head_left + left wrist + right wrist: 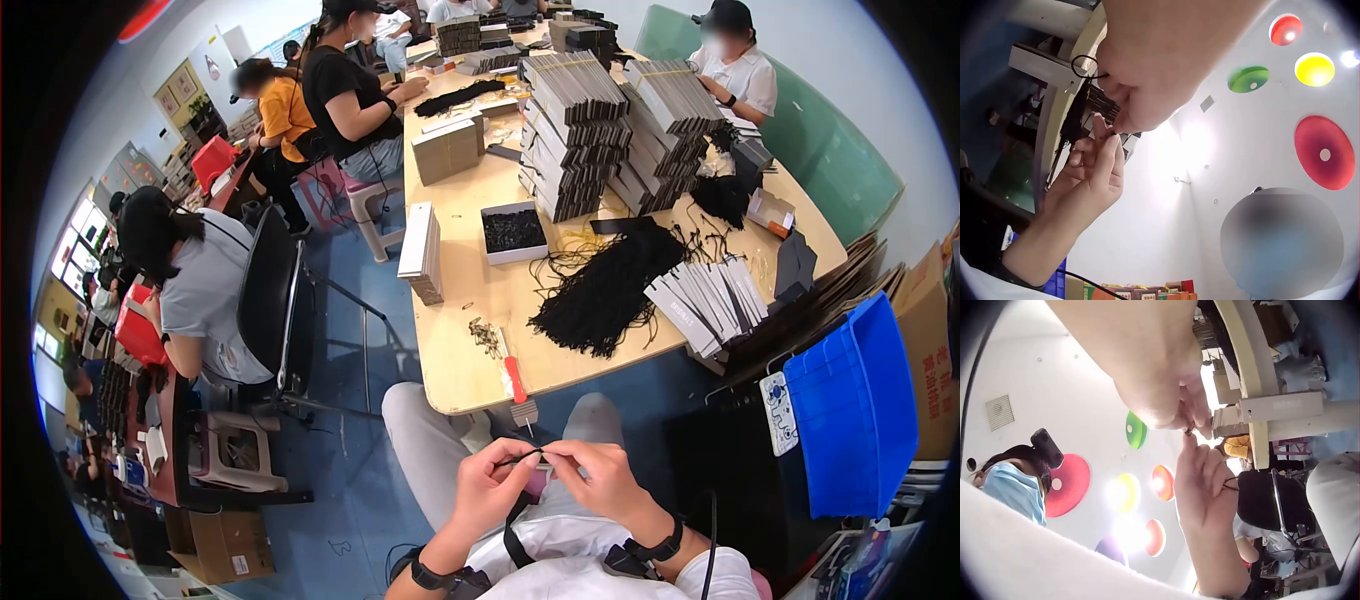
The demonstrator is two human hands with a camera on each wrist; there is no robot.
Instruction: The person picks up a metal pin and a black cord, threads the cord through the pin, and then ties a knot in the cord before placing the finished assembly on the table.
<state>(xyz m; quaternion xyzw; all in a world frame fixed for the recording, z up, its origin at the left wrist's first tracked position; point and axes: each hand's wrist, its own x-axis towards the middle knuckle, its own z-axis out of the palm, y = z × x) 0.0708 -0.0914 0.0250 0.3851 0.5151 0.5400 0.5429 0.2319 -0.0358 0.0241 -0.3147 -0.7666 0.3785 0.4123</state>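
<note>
Both hands meet over the lap, just in front of the table edge. The left hand (488, 490) pinches a thin black cord (520, 459) between thumb and fingertips. Facing it, the right hand (603, 482) pinches the same cord, fingertips close to the left ones. A loop of the black cord (1084, 65) sticks out from the left hand in the left wrist view. In the right wrist view a tiny dark piece (1189, 432) shows where the fingertips meet; its kind is too small to tell.
On the table (470, 378) lie a heap of black cords (610, 290), white printed tags (708, 305), small metal pieces (486, 337) and a red-handled tool (512, 376). Behind stand a box of black bits (514, 232) and tall card stacks (570, 130). A blue bin (850, 410) is at right.
</note>
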